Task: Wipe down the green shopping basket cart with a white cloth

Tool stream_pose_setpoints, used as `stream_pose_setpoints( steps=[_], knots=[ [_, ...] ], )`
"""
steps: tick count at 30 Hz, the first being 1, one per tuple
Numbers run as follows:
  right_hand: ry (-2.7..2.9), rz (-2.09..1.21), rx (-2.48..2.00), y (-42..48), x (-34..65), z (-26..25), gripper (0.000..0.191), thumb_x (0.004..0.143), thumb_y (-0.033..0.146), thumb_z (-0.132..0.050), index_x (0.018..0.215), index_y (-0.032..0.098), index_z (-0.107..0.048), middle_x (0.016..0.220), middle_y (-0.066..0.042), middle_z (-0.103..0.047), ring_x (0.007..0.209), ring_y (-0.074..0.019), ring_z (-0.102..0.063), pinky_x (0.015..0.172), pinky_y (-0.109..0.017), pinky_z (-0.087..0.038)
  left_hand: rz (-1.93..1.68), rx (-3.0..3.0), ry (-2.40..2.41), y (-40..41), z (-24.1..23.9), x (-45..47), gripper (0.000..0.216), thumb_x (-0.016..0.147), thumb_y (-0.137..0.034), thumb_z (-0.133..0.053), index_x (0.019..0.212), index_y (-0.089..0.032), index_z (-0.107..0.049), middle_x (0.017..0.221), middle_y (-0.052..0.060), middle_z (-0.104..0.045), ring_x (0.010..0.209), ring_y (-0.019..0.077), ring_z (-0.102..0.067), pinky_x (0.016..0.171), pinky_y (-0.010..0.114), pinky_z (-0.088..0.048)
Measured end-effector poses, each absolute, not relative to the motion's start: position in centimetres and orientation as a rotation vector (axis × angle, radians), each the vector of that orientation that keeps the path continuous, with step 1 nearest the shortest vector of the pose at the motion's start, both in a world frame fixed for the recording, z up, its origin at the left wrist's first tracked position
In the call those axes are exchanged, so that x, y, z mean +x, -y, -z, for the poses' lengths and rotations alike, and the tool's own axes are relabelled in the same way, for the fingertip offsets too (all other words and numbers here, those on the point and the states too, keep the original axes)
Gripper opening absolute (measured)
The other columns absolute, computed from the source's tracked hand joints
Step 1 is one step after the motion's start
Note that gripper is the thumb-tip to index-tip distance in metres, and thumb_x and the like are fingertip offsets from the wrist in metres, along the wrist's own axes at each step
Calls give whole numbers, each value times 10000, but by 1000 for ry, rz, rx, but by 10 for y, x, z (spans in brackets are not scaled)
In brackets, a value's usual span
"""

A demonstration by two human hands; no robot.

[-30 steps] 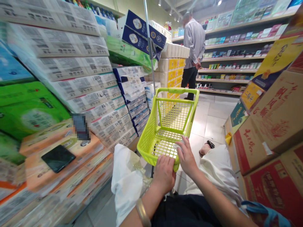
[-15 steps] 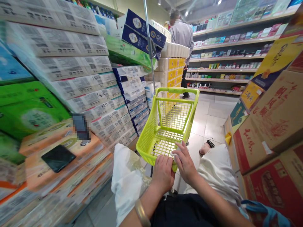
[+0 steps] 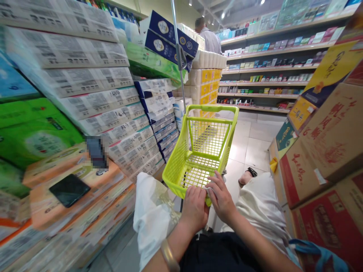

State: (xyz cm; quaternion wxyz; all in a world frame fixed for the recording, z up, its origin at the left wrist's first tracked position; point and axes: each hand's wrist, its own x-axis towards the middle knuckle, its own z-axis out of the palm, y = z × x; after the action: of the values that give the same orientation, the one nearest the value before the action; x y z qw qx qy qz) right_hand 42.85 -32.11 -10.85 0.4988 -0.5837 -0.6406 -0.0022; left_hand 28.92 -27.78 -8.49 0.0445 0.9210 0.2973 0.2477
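Observation:
A lime-green plastic shopping cart [image 3: 172, 166] with a mesh basket stands in front of my knees. My left hand [image 3: 195, 206] is closed over its near rim, fingers side by side. At the near right corner of the rim is my right hand [image 3: 222, 198], fingers bent and slightly spread. A small white scrap [image 3: 209, 189], too small to name, shows between its thumb and fingers. Nothing lies in the visible part of the basket. The undersides of both hands are hidden.
Stacked tissue packs [image 3: 93, 79] rise on the left. A black phone [image 3: 69, 190] lies on orange packs [image 3: 42, 215]. Cartons [image 3: 326, 158] line the right side. A metal pole [image 3: 181, 81] stands behind the cart. A person [image 3: 211, 39] is near the far shelves [image 3: 263, 81].
My right hand has shifted slightly left and down at the rim. The person at the back has moved left, now partly behind the stacks. My left hand stays in place.

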Motion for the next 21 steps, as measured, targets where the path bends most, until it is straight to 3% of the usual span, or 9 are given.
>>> stream_pose_setpoints(
  steps=[5, 15, 21],
  knots=[
    [1481, 21, -1416, 291, 461, 94, 273, 962, 269, -389, 999, 208, -653, 1145, -91, -607, 1408, -246, -313, 1132, -505, -353, -706, 2791, -910, 276, 82, 290, 267, 665, -116, -524, 915, -204, -496, 906, 57, -532, 915, 251, -464, 938, 457, -417],
    [1460, 30, -1446, 322, 417, 109, 222, 942, 235, -420, 1003, 214, -632, 1237, -95, -571, 1424, -270, -282, 1112, -509, -386, -762, 2796, -879, 277, 86, 289, 277, 678, -132, -511, 943, -204, -475, 914, 67, -538, 911, 260, -479, 940, 480, -409],
    [1396, 21, -1469, 292, 453, 97, 277, 952, 299, -399, 956, 213, -662, 1141, -96, -608, 1372, -257, -369, 1122, -510, -367, -716, 2771, -877, 276, 83, 289, 271, 665, -121, -517, 918, -215, -486, 907, 58, -530, 913, 254, -475, 920, 466, -417]
  ],
)
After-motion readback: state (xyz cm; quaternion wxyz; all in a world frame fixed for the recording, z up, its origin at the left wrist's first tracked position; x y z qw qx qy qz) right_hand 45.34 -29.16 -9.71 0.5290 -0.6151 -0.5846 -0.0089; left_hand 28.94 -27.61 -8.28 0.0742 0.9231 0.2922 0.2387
